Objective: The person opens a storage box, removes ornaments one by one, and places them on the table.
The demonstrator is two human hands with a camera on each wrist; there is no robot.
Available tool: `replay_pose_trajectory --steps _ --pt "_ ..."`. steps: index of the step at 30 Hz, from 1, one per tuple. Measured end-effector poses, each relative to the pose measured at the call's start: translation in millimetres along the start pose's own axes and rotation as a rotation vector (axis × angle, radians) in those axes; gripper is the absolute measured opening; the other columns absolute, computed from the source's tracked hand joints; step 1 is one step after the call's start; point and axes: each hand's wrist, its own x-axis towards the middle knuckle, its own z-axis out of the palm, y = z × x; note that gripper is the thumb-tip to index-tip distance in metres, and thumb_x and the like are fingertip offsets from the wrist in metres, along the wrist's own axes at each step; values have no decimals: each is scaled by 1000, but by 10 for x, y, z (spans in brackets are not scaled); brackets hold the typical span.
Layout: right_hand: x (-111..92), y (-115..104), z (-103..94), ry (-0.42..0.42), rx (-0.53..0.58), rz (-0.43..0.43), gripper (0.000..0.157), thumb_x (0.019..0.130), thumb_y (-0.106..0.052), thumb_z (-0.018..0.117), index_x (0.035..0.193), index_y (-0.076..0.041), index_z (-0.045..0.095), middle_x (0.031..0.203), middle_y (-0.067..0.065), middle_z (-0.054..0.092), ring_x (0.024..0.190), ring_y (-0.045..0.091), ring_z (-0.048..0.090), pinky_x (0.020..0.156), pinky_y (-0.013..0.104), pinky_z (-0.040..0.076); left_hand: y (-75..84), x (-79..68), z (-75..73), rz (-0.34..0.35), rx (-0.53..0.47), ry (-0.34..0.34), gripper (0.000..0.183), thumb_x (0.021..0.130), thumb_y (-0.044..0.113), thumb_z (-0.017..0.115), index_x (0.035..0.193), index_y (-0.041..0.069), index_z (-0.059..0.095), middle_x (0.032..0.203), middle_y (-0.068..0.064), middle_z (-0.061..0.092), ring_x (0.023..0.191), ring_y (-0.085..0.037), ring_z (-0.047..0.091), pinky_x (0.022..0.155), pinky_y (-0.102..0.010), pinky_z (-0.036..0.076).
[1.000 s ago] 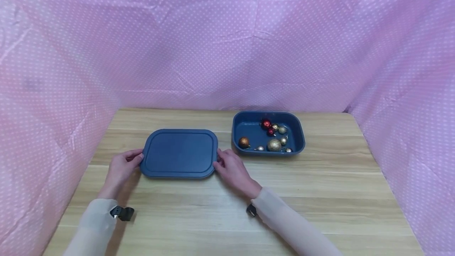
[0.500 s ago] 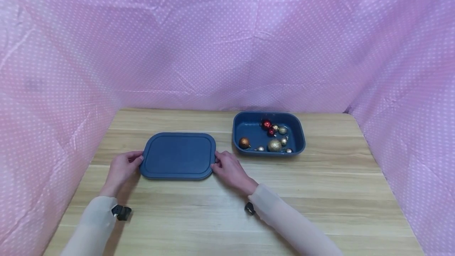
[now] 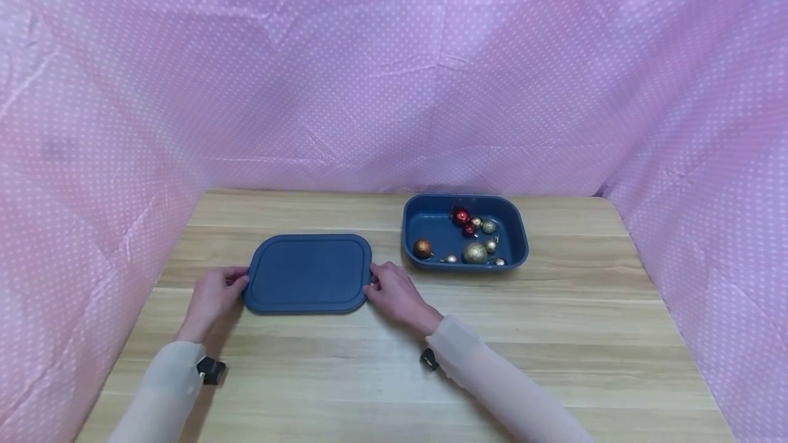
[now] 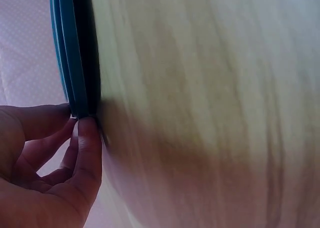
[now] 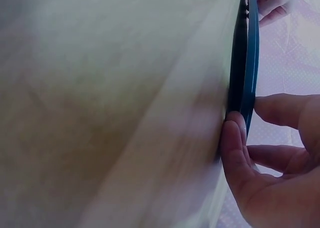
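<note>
A blue rectangular lid (image 3: pixel 309 272) with rounded corners lies level over the table, left of the middle. My left hand (image 3: pixel 212 294) pinches its left end, thumb on the upper side and fingers at the lower edge, as the left wrist view shows on the lid's rim (image 4: pixel 70 53). At the opposite end my right hand (image 3: pixel 399 294) pinches the edge in the same way; the right wrist view shows that hand (image 5: pixel 275 163) close up. A dark strip of shadow runs under the lid, so I cannot tell whether it touches the wood.
Behind and right of the lid stands an uncovered blue box (image 3: pixel 523 251). Inside lie several bauble ornaments, among them a copper one (image 3: pixel 422 247), a large gold glitter one (image 3: pixel 475 252) and a red one (image 3: pixel 461 216). Pink dotted cloth (image 3: pixel 394 87) hangs around the wooden table (image 3: pixel 554 347).
Both hands have brought the lid slightly down the head view, toward the person, and its right end has shifted a little left. The box and ornaments have stayed put.
</note>
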Motion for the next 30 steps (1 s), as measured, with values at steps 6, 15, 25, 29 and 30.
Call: replay_pose_trajectory --steps 6,15,25,29,30 --pt "7 -12 14 -3 -20 9 18 95 -11 70 110 -1 71 85 0 57 91 19 54 77 33 45 -25 -7 7 -1 18 0 35 103 9 59 130 -13 63 122 -34 66 112 -47 63 93 -58 51" --pt "-92 18 18 32 69 -20 33 98 -15 67 126 2 70 106 10 70 102 23 61 92 41 51 64 -133 35 45 31 49 39 103 13 58 132 -14 62 118 -33 68 108 -47 65 89 -59 52" --pt "-304 44 -66 77 184 11 43 102 -23 65 142 -8 64 138 8 65 125 22 62 107 44 48 333 -359 167 155 93 211 48 105 20 58 138 -14 56 140 -40 48 128 -59 46 103 -71 38" --pt "-399 59 -145 98 196 6 43 102 -27 65 142 -10 63 143 6 62 132 23 58 111 46 44 467 -403 240 234 55 288 48 105 22 59 139 -12 57 144 -36 49 131 -56 47 105 -69 37" --pt "-422 68 -163 108 196 -1 43 102 -27 65 142 -11 64 144 6 62 133 23 57 112 47 43 503 -410 261 248 44 299 49 105 23 58 140 -11 57 145 -35 49 132 -55 46 106 -69 37"
